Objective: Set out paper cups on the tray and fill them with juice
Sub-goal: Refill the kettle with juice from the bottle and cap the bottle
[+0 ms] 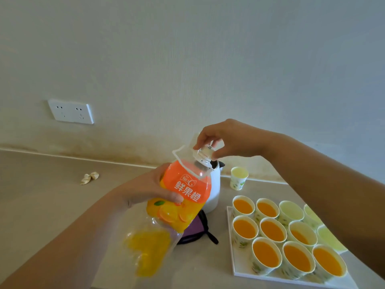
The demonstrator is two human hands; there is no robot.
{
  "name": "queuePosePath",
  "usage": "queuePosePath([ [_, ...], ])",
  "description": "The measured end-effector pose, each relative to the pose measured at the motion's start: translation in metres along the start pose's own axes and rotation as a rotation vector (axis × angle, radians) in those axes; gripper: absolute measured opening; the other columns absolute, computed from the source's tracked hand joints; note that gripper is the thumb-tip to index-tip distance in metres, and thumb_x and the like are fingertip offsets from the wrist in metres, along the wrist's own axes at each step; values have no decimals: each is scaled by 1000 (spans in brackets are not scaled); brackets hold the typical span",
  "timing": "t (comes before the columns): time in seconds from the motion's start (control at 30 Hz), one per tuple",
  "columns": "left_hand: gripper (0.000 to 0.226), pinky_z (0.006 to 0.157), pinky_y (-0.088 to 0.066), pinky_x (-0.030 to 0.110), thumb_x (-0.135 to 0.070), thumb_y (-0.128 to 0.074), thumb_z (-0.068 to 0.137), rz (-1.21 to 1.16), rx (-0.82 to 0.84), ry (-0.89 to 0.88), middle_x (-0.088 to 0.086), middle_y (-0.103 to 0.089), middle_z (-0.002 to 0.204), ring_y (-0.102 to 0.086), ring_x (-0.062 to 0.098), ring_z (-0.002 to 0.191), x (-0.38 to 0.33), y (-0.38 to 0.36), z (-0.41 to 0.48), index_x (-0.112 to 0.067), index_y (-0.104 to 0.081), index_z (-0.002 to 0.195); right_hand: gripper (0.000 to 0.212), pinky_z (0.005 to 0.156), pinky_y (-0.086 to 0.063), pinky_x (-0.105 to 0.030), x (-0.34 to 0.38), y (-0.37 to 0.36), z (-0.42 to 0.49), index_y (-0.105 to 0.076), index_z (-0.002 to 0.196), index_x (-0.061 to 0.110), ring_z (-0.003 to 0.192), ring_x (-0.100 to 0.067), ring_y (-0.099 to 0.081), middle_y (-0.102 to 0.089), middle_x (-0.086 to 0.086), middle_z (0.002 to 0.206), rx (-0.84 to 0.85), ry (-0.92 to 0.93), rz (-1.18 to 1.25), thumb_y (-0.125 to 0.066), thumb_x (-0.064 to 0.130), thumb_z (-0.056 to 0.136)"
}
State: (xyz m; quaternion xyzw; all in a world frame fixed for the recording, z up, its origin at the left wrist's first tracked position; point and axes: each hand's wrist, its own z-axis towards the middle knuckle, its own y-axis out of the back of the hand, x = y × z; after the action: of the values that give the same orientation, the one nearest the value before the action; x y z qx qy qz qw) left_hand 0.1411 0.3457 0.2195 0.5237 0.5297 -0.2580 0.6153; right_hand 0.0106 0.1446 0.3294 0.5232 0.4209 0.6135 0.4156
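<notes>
My left hand point(155, 189) grips a large clear juice bottle point(181, 203) by its orange label, held up and tilted to the right over the counter. A little orange juice sits in its lower end. My right hand point(224, 139) pinches the white cap point(206, 150) at the bottle's neck from above. To the right lies a white tray point(230, 243) packed with paper cups point(265, 255). Several hold orange juice; one cup point(301, 233) is only partly filled, and those at the far right point(290, 210) look empty. My right forearm hides part of the tray.
A white kettle point(214, 190) stands behind the bottle, with a purple pouch point(195, 229) below it. A lone empty paper cup point(239, 177) stands on the counter by the wall. A crumpled wrapper point(89, 177) lies at the left. A wall socket point(70, 111) is above.
</notes>
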Motion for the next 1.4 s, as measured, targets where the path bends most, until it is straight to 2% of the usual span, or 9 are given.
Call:
queuePosePath([
  [0.23,91,87,-55,44,-27,-88,51,-84,16,-58,3,-67,119,-66,22,107,-4,-2,12,-27,-47,132,24,77,-49,-15,-6,12,3,-66,100,20,68,2,-64,-67,11,86,-41,-126,32,-70,34,82],
  [0.43,97,85,-57,39,-35,-91,45,-44,-81,-88,-5,-66,119,-66,14,105,1,-10,21,-37,-46,130,52,62,-51,-23,-8,-8,10,-60,102,8,60,-19,-68,-70,-7,81,5,-300,-40,-36,53,94],
  [0.63,97,86,-56,39,-37,-90,44,-57,-100,-95,-3,-66,119,-65,15,106,1,-11,23,-35,-46,130,49,73,-41,-16,-15,5,-6,-33,137,28,81,-3,-53,-53,9,116,75,-196,-15,-48,46,94],
  [0.73,95,83,-57,37,-36,-91,45,-54,-94,-104,-4,-66,118,-66,14,105,0,-13,24,-36,-47,130,32,67,-43,-23,-14,7,-5,-49,112,14,66,-6,-51,-63,2,88,122,-226,-86,-45,42,96],
  [0.87,87,75,-56,25,-26,-90,50,-27,-123,-117,-7,-66,115,-66,6,101,-2,-18,24,-39,-47,125,70,68,-41,-27,-11,-5,5,-58,73,6,52,-13,-46,-49,-2,54,79,-391,-243,-20,62,93],
  [0.93,86,73,-56,23,-24,-89,51,-40,-129,-119,-8,-65,115,-66,4,100,-3,-19,24,-40,-47,124,69,69,-41,-26,-12,-4,5,-60,76,11,55,-11,-49,-53,1,59,49,-397,-251,-20,65,91],
  [1.07,87,74,-56,26,-22,-88,52,-65,-111,-105,-6,-66,115,-66,7,101,-1,-17,22,-38,-46,126,40,69,-44,-17,-15,7,-4,-45,128,24,70,-4,-53,-56,5,103,190,-217,-74,-49,44,94],
  [1.3,85,69,-54,17,-25,-88,51,-73,-166,-130,-11,-65,113,-65,0,98,0,-26,24,-42,-45,122,70,66,-40,-27,-17,-14,12,-65,87,10,67,-15,-52,-60,-5,74,-30,-337,-332,-18,62,93],
  [1.4,87,71,-55,20,-29,-89,50,-77,-166,-121,-11,-66,113,-65,2,99,3,-23,24,-43,-45,123,56,78,-45,-30,-18,-14,11,-58,111,19,79,-14,-55,-63,0,94,-23,-279,-209,-25,60,93],
])
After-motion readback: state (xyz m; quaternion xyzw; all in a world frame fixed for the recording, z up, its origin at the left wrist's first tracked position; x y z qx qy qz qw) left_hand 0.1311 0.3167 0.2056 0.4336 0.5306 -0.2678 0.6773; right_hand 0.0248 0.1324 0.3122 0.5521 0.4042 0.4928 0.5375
